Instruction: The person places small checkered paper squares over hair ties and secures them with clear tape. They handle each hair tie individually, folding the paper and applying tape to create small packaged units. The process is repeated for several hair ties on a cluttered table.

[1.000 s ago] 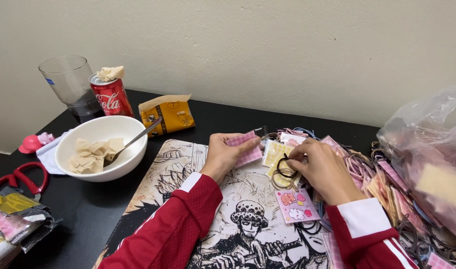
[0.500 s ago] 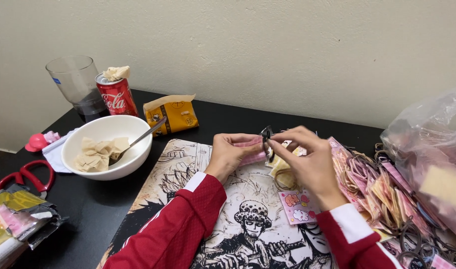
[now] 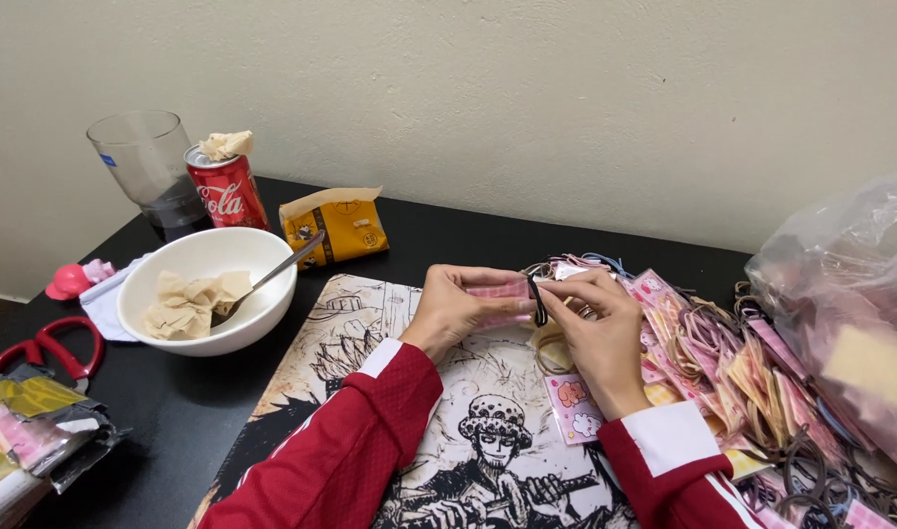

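My left hand grips a small stack of pink cards above the illustrated black-and-white mat. My right hand pinches a dark elastic band at the right end of that stack; the band stands upright against the cards. Both arms wear red sleeves with white cuffs. A pink card with cartoon figures lies on the mat under my right wrist. A heap of pink and yellow cards with rubber bands spreads out to the right of my right hand.
A white bowl holding crumpled tissue and a spoon sits left of the mat. Behind it stand a red soda can, a glass and a yellow packet. Red scissors and wrappers lie far left. A clear plastic bag is at right.
My right hand lifted a dark band from the pile and brought it to the pink stack in my left hand. Both hands rose slightly and came together.
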